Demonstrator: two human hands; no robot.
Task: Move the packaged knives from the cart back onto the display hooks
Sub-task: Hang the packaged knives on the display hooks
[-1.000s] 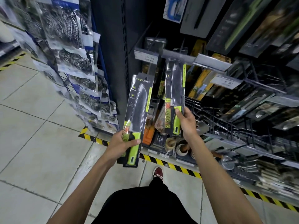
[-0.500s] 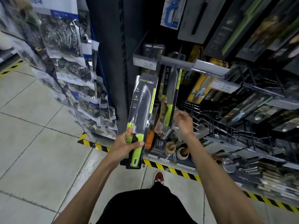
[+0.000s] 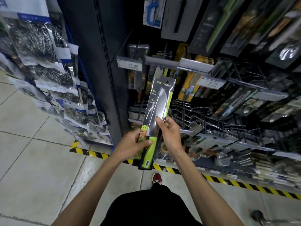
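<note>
Knife pack point(image 3: 158, 101) held up in front of shelf, long axis 6-to-12, tipped slightly to 1. Left grip point(image 3: 135, 142) clenched on green handle end, right grip point(image 3: 170, 132) pinching pack's edge mid-blade. Hang hole point(image 3: 168, 82) up top, w/ grey hook rail point(image 3: 162, 62) beyond at 12; right grip nearer

Bare left hand point(image 3: 130, 145) and right hand point(image 3: 170, 134); forearms point(image 3: 91, 181) uncovered along the full visible length. Black garment point(image 3: 151, 207) over the lower body. Dark red sneaker point(image 3: 157, 178) with white lacing.
</note>
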